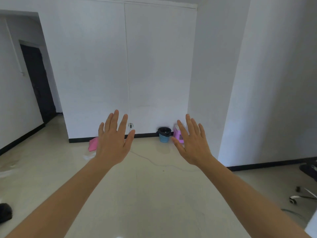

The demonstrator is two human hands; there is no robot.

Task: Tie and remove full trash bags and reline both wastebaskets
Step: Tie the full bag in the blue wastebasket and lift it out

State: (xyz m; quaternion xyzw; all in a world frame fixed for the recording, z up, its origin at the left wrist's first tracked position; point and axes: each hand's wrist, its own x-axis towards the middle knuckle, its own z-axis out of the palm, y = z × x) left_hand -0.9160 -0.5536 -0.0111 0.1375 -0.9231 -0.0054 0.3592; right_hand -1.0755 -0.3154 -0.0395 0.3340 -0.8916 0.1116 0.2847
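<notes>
We are holding left hand (112, 143) and right hand (193, 143) out flat, fingers spread, gripping nothing, probably a start pose. The blue wastebasket (164, 135), black-lined, is standing far off against the wall (154, 66) beside a pink stool (178, 133).

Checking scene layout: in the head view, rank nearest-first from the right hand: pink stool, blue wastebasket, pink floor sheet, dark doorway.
1. Pink plastic stool, behind the right hand.
2. Blue lattice wastebasket, just left.
3. Pink flat sheet, behind the left hand.
4. Dark doorway, far left.
</notes>
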